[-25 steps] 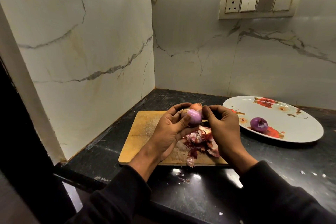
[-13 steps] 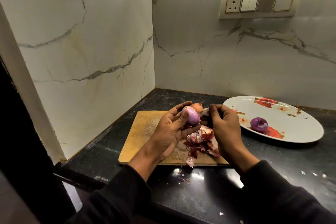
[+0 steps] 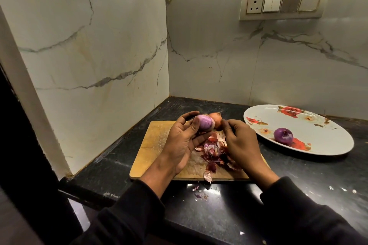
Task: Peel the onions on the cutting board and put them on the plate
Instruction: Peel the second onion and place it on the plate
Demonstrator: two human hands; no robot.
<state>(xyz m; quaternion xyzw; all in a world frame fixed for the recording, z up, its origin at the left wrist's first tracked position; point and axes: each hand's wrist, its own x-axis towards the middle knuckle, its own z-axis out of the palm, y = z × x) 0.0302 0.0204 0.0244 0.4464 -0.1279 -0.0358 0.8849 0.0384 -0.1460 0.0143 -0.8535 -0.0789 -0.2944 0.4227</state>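
My left hand holds a purple, mostly peeled onion above the wooden cutting board. My right hand is just right of it, fingertips pinched together near the onion; whether it holds a bit of skin I cannot tell. Behind the held onion an unpeeled orange-brown onion sits at the board's far edge. A pile of red onion skins lies on the board between my hands. One peeled purple onion rests on the white flowered plate to the right.
The board lies in the corner of a black countertop, with marble walls on the left and behind. Small skin scraps lie on the counter in front of the board. A switch panel is on the back wall.
My right hand pulled away from the onion, rightward and slightly down. My left hand turned the onion, showing more of its bare purple surface.
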